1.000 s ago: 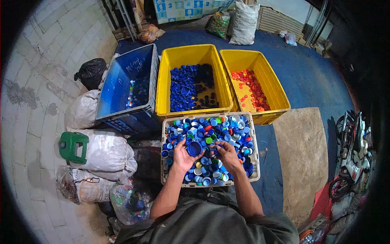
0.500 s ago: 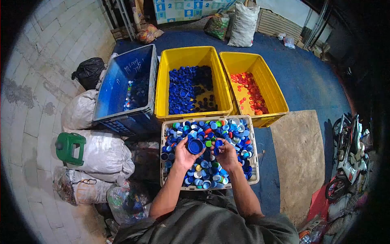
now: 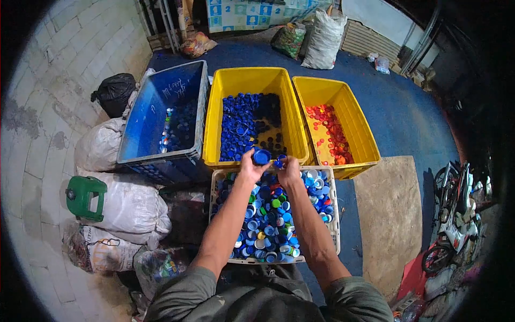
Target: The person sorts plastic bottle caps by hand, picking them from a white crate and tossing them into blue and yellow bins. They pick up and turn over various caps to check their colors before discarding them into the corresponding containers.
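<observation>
My left hand (image 3: 251,168) grips a large dark-blue bottle cap (image 3: 261,156), its hollow side up. Close beside it, my right hand (image 3: 290,170) has its fingers closed on a smaller blue bottle cap (image 3: 280,161). Both hands are over the near edge of the middle yellow bin (image 3: 214,118), which holds many dark-blue caps (image 3: 236,121). Beneath my forearms stands a white crate (image 3: 336,228) filled with mixed caps (image 3: 271,217), mostly blue, with some white, green, red and yellow ones.
Left of the yellow bin is a blue bin (image 3: 145,126) with a few caps. A smaller yellow bin (image 3: 357,121) at the right holds red caps (image 3: 332,131). White sacks (image 3: 131,206) and a green jerrycan (image 3: 80,196) line the left wall. A motorcycle (image 3: 453,225) stands at far right.
Both hands have moved forward from over the crate to the near edge of the middle yellow bin, still carrying the blue caps. The view has shifted slightly.
</observation>
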